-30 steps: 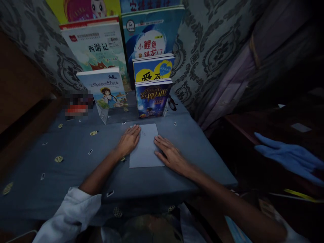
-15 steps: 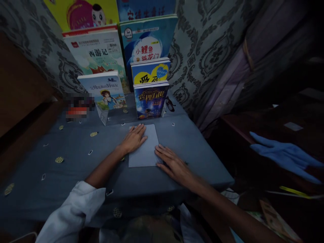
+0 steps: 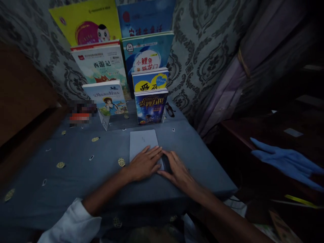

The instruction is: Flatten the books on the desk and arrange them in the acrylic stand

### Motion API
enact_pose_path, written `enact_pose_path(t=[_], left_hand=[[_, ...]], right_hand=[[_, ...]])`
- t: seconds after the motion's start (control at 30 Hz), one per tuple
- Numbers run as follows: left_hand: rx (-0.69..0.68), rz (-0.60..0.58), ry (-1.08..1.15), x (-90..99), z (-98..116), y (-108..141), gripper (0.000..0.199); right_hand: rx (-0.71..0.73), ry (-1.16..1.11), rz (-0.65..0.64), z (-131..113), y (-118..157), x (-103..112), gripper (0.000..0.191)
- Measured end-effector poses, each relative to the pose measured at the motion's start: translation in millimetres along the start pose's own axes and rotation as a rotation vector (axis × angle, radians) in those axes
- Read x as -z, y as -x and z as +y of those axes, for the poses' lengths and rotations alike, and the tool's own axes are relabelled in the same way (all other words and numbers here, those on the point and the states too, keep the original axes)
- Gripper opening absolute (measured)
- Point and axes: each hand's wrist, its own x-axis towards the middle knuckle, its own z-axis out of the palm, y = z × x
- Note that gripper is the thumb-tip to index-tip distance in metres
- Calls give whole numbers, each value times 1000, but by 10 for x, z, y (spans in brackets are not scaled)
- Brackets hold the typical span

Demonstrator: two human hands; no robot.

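Observation:
A pale, flat rectangular sheet or booklet [image 3: 143, 140] lies on the blue-grey tablecloth [image 3: 106, 175] in front of the book display. My left hand [image 3: 144, 163] rests palm down across its lower part, fingers extended toward the right edge. At that right edge is my right hand [image 3: 178, 170], its thumb and fingers apart around the lower right corner, fingertips close to those of my left hand. A dark patch shows between the right thumb and fingers; what it is cannot be made out. The lower edge of the pale piece is mostly hidden.
Behind the hands, a clear stand [image 3: 105, 123] holds upright books, among them a dark blue one [image 3: 151, 107] and a light one [image 3: 111, 101]. Glasses [image 3: 169, 110] lie to their right. A blue glove [image 3: 286, 160] lies on a dark surface at right.
My left hand has moved down and right over the pale piece, uncovering its top part. My right hand stays by the right edge, now more arched. The view has shifted slightly upward.

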Motion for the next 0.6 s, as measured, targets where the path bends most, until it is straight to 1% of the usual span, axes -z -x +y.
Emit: enact_pose_path(t=[0.1, 0.17, 0.27, 0.37, 0.43, 0.5, 0.57, 0.6], left_hand=[[36, 23, -2, 8, 112, 196, 50], [68, 28, 18, 22, 110, 306, 50], [132, 42, 71, 34, -1, 448, 51], [292, 101, 136, 4, -190, 541, 54], [438, 163, 203, -27, -317, 553, 57], [566, 247, 326, -43, -422, 518, 59], [678, 387, 541, -29, -501, 449, 55], [736, 489, 707, -12, -532, 409, 50]], right_hand=[[35, 31, -6, 40, 14, -33, 69], [74, 43, -22, 62, 21, -29, 65], [108, 62, -67, 68, 8, 25, 58], [86, 59, -91, 35, -55, 108, 50], [54, 34, -96, 0, -129, 153, 45], [21, 4, -109, -29, -212, 175, 41], [-13, -14, -128, -41, -285, 175, 38], [-33, -20, -135, -42, -313, 168, 37]])
